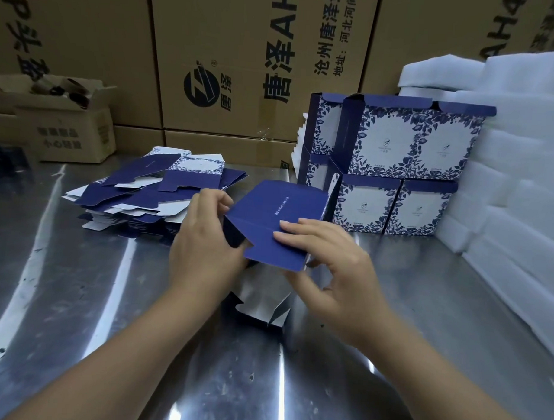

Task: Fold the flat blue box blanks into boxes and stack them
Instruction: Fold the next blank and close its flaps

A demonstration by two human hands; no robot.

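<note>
Gripping the half-opened blue blank (279, 210) just above the steel table (78, 281), the left hand (205, 248) steadies its side while the right hand (333, 265) pinches the flap (268, 252), probably to crease it shut.

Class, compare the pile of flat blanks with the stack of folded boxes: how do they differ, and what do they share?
The flat blanks lie collapsed in a loose, fanned pile; the folded boxes stand squared up, two tiers high. The blanks show white undersides and flaps; the boxes show floral fronts. Both are dark blue and white card on the metal table.
</note>
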